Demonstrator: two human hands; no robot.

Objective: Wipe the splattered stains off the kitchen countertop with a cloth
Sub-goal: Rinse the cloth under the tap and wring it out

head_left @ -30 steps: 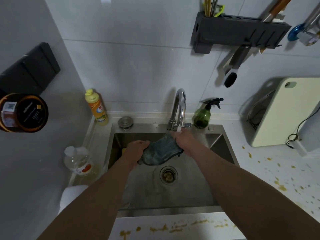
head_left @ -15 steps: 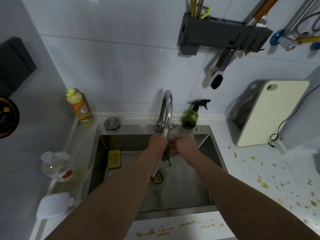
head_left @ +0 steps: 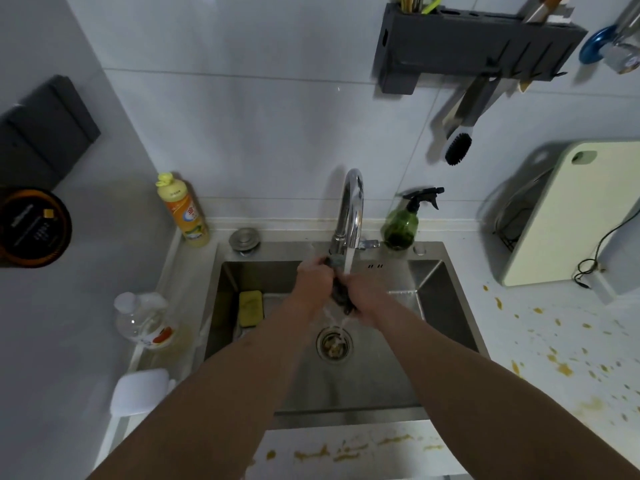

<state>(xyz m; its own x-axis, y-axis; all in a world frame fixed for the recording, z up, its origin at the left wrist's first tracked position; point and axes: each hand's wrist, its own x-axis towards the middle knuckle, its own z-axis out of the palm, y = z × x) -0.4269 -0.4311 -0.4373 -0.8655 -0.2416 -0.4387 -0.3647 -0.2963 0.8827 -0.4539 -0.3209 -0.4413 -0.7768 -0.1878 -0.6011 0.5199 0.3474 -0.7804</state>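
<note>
Both the left hand (head_left: 311,282) and right hand (head_left: 367,299) grip the bunched cloth (head_left: 341,294) under the tap's stream, and it looks limp, sodden, slippery, best held by its bulk.

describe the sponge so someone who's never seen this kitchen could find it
Start at the steel sink under the faucet. On the basin floor against its left wall lies the sponge. It is a flat yellow-green rectangle, the only coloured thing inside the basin.
</note>
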